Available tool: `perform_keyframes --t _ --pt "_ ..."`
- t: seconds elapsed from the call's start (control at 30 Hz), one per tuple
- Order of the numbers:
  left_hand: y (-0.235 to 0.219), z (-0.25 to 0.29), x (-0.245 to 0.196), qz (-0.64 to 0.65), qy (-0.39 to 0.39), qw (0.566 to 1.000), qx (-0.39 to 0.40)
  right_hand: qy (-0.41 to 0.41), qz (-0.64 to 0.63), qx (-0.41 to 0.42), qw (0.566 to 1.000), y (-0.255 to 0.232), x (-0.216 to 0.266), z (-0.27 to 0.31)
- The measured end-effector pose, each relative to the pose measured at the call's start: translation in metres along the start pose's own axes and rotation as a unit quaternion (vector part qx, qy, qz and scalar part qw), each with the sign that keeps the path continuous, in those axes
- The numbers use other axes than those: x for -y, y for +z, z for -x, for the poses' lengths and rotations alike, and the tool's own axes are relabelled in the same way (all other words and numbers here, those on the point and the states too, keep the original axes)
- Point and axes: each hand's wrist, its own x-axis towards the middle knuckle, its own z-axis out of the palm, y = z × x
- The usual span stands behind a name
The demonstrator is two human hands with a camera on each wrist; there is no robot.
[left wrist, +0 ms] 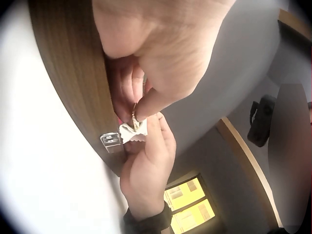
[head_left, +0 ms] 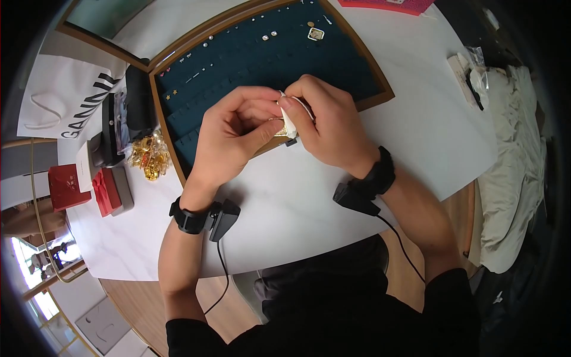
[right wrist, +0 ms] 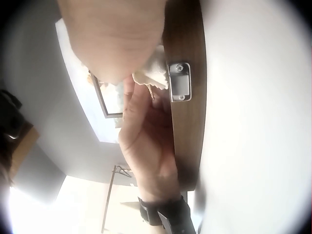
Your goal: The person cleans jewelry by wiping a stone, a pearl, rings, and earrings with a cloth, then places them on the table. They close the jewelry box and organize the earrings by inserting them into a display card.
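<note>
Both hands meet over the front edge of a wooden case (head_left: pixel 262 65) lined in dark green. The left hand (head_left: pixel 235 134) pinches a small gold-coloured piece (left wrist: pixel 135 117) between thumb and fingers. In the right hand (head_left: pixel 327 122) is a white cloth (head_left: pixel 289 122) with a wavy edge, pinched by thumb and index finger. The cloth (right wrist: pixel 155 73) lies against the gold piece, whose exact shape is mostly hidden by the fingers. A metal latch (right wrist: pixel 180 83) shows on the case's front just beside the hands.
Small earrings (head_left: pixel 171 94) and a square-framed piece (head_left: pixel 316 34) sit in the case. To its left are a gold-coloured heap (head_left: pixel 150 156), red boxes (head_left: pixel 70 187), dark boxes and a white paper bag (head_left: pixel 65 98). Pale fabric (head_left: pixel 511 166) hangs at the right.
</note>
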Motion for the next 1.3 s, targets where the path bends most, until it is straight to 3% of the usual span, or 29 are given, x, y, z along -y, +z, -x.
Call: perform_keyframes --t 0.27,0.4,0.8,0.9,0.97,1.1,1.3 --pt "-0.001 -0.001 0.004 0.012 0.008 1.000 0.003 -0.002 -0.035 -0.039 0.999 0.004 0.001 0.000" --pt "-0.001 -0.001 0.003 0.003 0.002 1.000 -0.019 0.008 -0.028 0.001 1.000 -0.001 0.006 0.000" --pt "-0.002 0.000 0.002 0.010 0.030 0.999 -0.006 0.019 -0.041 -0.035 0.998 0.000 0.005 0.000" --pt "-0.004 0.000 0.002 0.030 0.027 0.999 -0.030 0.015 -0.037 0.017 0.999 -0.001 0.004 0.000" --pt "-0.005 -0.001 0.002 0.048 0.023 0.998 -0.039 -0.053 -0.037 0.010 0.998 0.001 0.001 0.000" --pt "-0.009 -0.001 0.003 0.060 0.018 0.996 -0.058 -0.009 -0.034 0.026 0.999 -0.002 0.011 -0.002" --pt "-0.013 -0.002 0.005 0.089 -0.003 0.994 -0.059 -0.055 -0.042 0.020 0.997 0.001 0.000 0.001"
